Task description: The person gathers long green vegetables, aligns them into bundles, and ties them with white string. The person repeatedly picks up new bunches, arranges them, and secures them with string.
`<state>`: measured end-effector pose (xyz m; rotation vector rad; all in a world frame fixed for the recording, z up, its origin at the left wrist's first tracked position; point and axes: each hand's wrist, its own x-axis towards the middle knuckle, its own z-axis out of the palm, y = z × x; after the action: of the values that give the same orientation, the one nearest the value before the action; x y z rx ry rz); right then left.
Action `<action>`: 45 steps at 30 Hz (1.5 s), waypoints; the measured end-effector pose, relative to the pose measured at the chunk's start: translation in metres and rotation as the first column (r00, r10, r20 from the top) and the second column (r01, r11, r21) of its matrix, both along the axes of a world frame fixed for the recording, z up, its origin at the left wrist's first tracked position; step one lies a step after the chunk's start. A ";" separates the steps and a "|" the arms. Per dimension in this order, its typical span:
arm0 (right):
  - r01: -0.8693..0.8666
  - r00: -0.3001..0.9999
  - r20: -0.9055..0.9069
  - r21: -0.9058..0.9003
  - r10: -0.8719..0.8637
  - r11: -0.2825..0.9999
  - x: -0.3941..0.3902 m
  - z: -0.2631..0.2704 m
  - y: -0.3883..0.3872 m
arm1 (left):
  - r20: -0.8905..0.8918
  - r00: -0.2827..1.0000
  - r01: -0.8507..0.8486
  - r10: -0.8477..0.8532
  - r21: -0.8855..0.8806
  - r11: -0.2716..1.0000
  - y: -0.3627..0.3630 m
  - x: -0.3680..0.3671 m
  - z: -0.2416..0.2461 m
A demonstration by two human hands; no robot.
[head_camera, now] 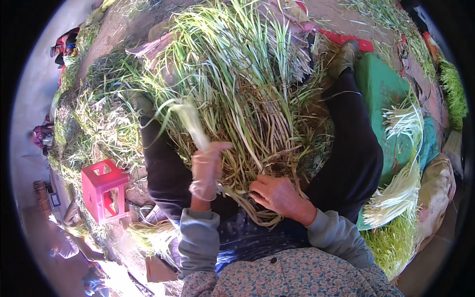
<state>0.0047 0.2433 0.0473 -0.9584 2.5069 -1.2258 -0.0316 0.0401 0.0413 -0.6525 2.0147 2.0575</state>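
Note:
My left hand [206, 167] is closed around a bunch of peeled-looking pale stalks with green leaves [190, 122], which is blurred by motion. A pale band circles that wrist. My right hand [278, 195] is low at the near edge of a large heap of leafy green stalks [237, 74], its fingertips curled on the lower end of one pale stalk [252, 150]. The heap lies between my legs, leaves pointing away, with brownish, dry-skinned lower ends [274, 122] towards me. Limp stripped strands [256, 213] lie across my lap below the right hand.
A pink plastic stool [105, 191] stands at left among scattered leaf scraps [107, 118]. At right, a green board-like surface [382, 87] bears bundles of pale stalks [395, 200]. Beyond it lies a whitish sack [438, 196]. Another person [41, 137] is at the far left.

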 end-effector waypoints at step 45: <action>0.235 0.726 0.684 -0.161 -0.063 0.958 0.005 -0.032 0.016 | 0.182 0.973 -0.210 0.140 0.459 0.863 -0.030 -0.020 -0.029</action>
<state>0.0093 0.2593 0.0156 -0.2403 1.8959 -1.5928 -0.0516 0.0104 0.0123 -0.8709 1.3275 2.4033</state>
